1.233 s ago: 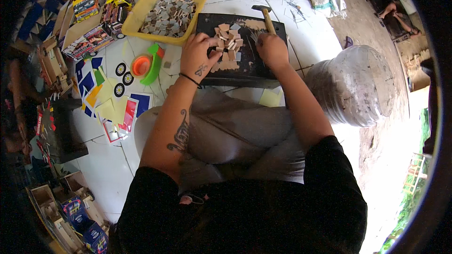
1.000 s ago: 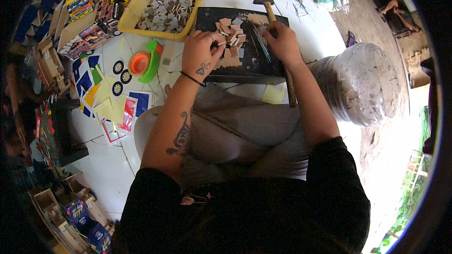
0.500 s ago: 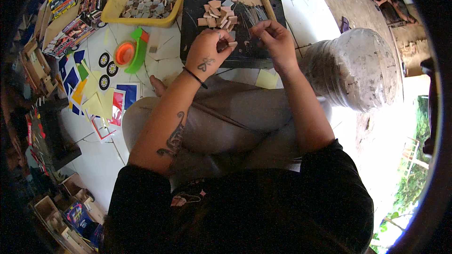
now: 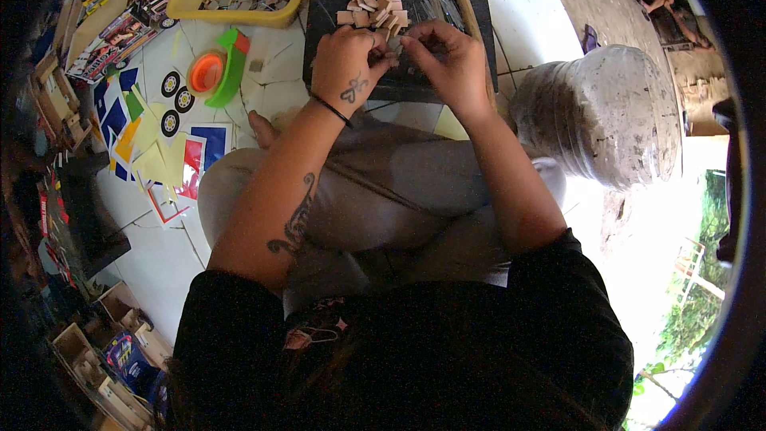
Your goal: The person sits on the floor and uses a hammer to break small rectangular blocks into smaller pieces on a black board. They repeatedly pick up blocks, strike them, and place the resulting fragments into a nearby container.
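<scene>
My left hand (image 4: pixel 341 62) pinches a small flat wooden piece (image 4: pixel 394 45), its grey face showing, over the near part of a black work block (image 4: pixel 322 1). My right hand (image 4: pixel 451 64) meets it there, thumb and forefinger pressed together against the piece. Whatever is between those right fingertips is too small to make out. Just beyond the hands lies a heap of small square wooden pieces (image 4: pixel 372 5). Thin metal pins (image 4: pixel 437 8) lie scattered on the block to its right. A hammer (image 4: pixel 466 4) rests along the block's right side, its handle running behind my right hand.
A yellow tray (image 4: pixel 227 16) full of similar pieces stands at the far left. Nearer are an orange ring (image 4: pixel 207 72), a green part (image 4: pixel 232 68), toy wheels (image 4: pixel 170 123), coloured sheets (image 4: pixel 150 161) and toy trucks (image 4: pixel 120 40). A large plastic-wrapped cylinder (image 4: pixel 598 116) stands on the right.
My right hand has moved left from the pins and now touches the piece in my left hand. The head view has shifted slightly, so the tray and hammer sit higher in it.
</scene>
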The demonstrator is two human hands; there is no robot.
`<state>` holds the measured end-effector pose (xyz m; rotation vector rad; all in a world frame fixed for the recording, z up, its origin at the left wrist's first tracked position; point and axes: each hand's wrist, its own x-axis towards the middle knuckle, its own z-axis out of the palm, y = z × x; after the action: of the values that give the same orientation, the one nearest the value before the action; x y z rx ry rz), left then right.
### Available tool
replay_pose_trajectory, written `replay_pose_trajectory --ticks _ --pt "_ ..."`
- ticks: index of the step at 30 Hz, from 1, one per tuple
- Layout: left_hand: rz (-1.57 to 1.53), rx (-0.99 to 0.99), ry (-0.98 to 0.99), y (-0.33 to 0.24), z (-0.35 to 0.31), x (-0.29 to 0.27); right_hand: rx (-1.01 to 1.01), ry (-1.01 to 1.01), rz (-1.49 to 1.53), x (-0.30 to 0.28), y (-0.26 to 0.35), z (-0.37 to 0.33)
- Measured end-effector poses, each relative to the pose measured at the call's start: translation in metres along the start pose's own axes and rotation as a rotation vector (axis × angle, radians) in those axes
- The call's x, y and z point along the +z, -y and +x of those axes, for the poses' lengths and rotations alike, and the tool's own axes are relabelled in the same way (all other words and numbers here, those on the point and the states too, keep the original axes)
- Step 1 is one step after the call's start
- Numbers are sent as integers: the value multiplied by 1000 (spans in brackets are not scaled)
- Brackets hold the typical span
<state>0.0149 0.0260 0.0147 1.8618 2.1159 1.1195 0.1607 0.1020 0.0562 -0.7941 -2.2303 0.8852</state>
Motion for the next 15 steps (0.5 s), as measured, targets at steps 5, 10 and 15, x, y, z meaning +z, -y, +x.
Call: replay_pose_trajectory --ticks 5,10,15 --pt "24 8 -6 1 0 1 19 29 -39 2 -3 1" --pt "32 17 6 3 0 1 -39 26 -50 4 -4 1" --pt "-1 4 8 3 0 2 -153 19 -112 4 0 3"
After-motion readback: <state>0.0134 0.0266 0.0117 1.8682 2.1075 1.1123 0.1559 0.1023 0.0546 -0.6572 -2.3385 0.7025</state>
